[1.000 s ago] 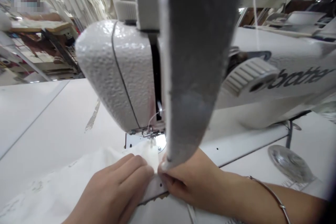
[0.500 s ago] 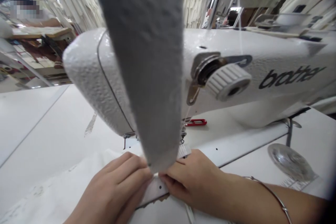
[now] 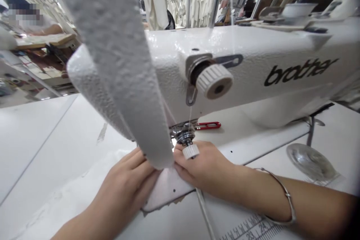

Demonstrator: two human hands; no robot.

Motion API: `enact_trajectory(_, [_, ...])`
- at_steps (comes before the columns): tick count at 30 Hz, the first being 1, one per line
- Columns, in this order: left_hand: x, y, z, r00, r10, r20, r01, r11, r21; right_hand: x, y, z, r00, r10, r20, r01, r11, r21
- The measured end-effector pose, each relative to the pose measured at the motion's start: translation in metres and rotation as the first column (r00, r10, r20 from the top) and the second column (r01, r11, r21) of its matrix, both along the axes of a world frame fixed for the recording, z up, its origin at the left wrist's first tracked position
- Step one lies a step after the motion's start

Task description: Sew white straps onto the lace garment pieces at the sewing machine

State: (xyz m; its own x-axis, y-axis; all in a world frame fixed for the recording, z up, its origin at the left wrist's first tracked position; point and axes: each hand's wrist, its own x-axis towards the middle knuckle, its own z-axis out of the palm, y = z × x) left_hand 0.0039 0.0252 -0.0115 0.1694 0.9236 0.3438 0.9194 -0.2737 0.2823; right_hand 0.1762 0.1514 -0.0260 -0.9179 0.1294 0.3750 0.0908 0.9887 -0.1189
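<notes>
A white sewing machine (image 3: 253,71) fills the middle of the view. A blurred grey strip (image 3: 120,63) hangs close to the camera and hides the needle area. My left hand (image 3: 126,183) presses flat on white fabric (image 3: 70,198) just in front of the machine's foot. My right hand (image 3: 205,168) rests beside it with fingertips pinching the fabric's edge (image 3: 168,185) below a small ribbed knob (image 3: 190,152). A thin metal bangle (image 3: 281,195) circles my right wrist. The two hands nearly touch at the fingertips.
Red-handled snips (image 3: 208,125) lie on the machine bed behind my right hand. A round metal plate (image 3: 311,162) sits at the right. A printed ruler (image 3: 247,230) runs along the front edge of the table. Another person (image 3: 33,22) works at a far bench, top left.
The view has shifted, so the grey strip now lies to the left and the machine's dial and snips show. Both hands have stayed on the fabric, slightly closer to the foot.
</notes>
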Motion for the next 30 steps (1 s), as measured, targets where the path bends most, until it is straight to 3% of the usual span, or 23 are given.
enact_trajectory(7, [-0.018,0.006,-0.012,0.996,0.07,-0.062,-0.069,0.997,0.03,-0.01,0.015,-0.004,0.999,-0.045,0.004,0.045,0.997,-0.059])
enact_trajectory(14, [-0.018,0.005,-0.02,0.988,0.129,0.085,-0.131,0.991,0.024,-0.014,0.011,-0.003,0.995,-0.096,-0.012,0.088,0.954,-0.286])
enact_trajectory(17, [-0.018,0.005,-0.023,0.984,0.165,0.071,-0.168,0.985,0.038,-0.016,0.01,-0.003,0.988,-0.154,-0.031,0.136,0.937,-0.321])
enact_trajectory(21, [-0.019,0.006,-0.021,0.992,0.128,0.02,-0.129,0.99,0.05,-0.019,0.008,-0.003,0.985,-0.171,-0.034,0.154,0.946,-0.287])
enact_trajectory(26, [-0.016,0.008,-0.015,0.993,0.109,-0.043,-0.107,0.993,0.042,-0.021,0.012,-0.004,0.997,-0.079,-0.025,0.076,0.99,-0.118])
enact_trajectory(30, [-0.016,0.006,-0.015,0.982,0.012,-0.188,0.008,0.994,0.107,-0.02,0.016,-0.012,0.999,0.007,-0.041,-0.007,1.0,-0.022])
